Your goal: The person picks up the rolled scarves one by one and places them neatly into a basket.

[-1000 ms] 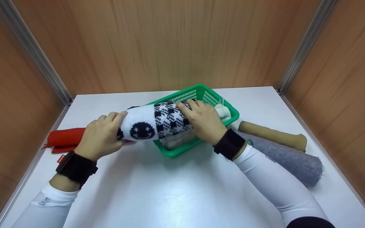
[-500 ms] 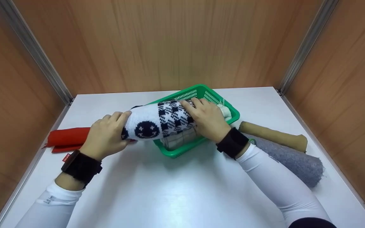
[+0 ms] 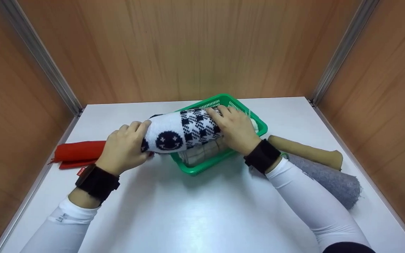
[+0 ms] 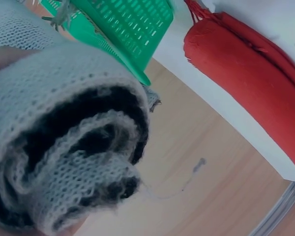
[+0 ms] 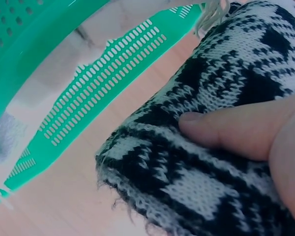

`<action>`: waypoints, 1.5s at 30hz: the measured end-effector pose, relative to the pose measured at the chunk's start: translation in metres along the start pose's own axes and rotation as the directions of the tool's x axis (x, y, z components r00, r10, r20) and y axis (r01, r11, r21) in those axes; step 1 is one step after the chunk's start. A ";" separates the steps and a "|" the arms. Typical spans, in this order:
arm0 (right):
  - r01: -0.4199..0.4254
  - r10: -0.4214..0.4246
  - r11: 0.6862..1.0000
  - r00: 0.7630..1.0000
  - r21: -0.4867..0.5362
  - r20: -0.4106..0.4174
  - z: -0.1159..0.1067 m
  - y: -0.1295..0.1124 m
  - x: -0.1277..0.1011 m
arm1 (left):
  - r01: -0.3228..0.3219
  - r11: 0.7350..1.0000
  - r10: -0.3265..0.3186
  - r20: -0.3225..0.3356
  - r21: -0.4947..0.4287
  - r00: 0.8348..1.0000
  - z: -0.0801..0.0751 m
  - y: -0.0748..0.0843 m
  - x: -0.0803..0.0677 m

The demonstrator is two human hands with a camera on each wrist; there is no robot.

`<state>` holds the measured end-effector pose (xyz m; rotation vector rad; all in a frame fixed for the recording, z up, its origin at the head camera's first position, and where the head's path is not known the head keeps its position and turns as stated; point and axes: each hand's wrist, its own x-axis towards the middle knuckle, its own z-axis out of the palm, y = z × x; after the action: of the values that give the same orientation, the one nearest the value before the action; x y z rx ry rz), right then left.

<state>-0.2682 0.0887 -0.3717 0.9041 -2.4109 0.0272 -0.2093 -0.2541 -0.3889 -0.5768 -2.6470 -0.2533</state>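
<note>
A rolled black-and-white knit scarf [image 3: 181, 131] with a smiley face and check pattern lies across the green plastic basket [image 3: 202, 167], held over it by both hands. My left hand [image 3: 125, 147] grips its left end, which shows as a coiled roll [image 4: 73, 172] in the left wrist view. My right hand [image 3: 236, 130] grips the checked right part, thumb pressed on the knit [image 5: 221, 177]. A beige rolled cloth [image 3: 202, 154] and a cream one [image 3: 255, 124] lie inside the basket under the scarf.
A red rolled cloth [image 3: 77, 153] lies on the white table [image 3: 195, 211] at the left. A tan roll [image 3: 306, 151] and a grey felt roll [image 3: 329, 179] lie at the right. Wooden walls close in the table on three sides.
Both hands have carried the rolled scarf a little to the right and farther over the basket. The other rolls have stayed where they were.
</note>
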 end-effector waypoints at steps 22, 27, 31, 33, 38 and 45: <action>-0.049 0.049 0.999 0.999 0.006 0.023 -0.001 0.021 0.003 | 0.002 0.999 -0.001 -0.039 0.038 0.999 0.009 0.016 0.013; -0.054 0.054 0.999 0.999 -0.008 0.002 -0.001 0.026 0.004 | 0.002 0.999 -0.001 -0.025 0.049 1.000 0.011 0.020 0.016; -0.057 0.057 0.998 0.998 -0.010 -0.003 0.001 0.031 0.005 | -0.004 0.998 0.005 -0.027 0.059 1.000 0.013 0.022 0.018; -0.062 0.062 0.998 0.998 -0.012 -0.001 0.002 0.033 0.006 | -0.002 0.999 0.004 -0.029 0.054 1.000 0.014 0.024 0.019; -0.095 0.095 0.995 0.995 0.003 0.014 0.002 0.039 0.008 | 0.017 0.999 -0.016 -0.021 0.027 1.000 0.016 0.028 0.023; -0.103 0.103 0.995 0.994 0.016 0.020 0.003 0.048 0.009 | 0.018 1.000 -0.017 -0.048 0.025 0.999 0.020 0.033 0.025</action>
<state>-0.3045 0.1193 -0.3616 0.7901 -2.4771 0.0782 -0.2229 -0.2100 -0.3925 -0.5326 -2.6060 -0.2358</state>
